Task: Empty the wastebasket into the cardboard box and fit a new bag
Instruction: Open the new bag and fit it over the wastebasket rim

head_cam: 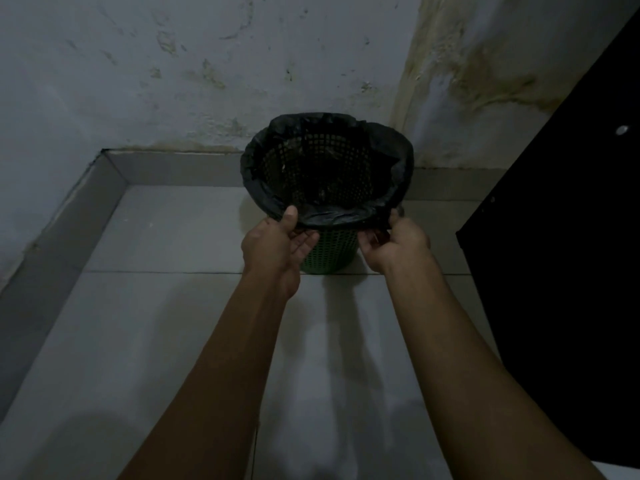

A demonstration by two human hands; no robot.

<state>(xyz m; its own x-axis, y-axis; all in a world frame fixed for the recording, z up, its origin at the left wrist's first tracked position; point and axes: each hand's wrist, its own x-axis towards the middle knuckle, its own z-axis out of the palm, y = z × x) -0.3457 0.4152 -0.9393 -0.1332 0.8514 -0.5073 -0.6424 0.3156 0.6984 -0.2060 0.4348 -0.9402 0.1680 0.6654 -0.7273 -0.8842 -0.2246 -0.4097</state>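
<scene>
A green perforated wastebasket (329, 252) stands on the tiled floor by the wall. A black plastic bag (332, 216) is folded over its rim all around, and the basket's mesh shows through inside. My left hand (280, 237) grips the bag's edge at the near left of the rim, thumb on top. At the near right of the rim, my right hand (394, 242) pinches the bag's edge. No cardboard box is in view.
A stained white wall (207, 64) rises right behind the basket. A grey tiled skirting (114, 174) borders the floor at the left and back. A tall black panel (561, 220) stands at the right, close to the basket.
</scene>
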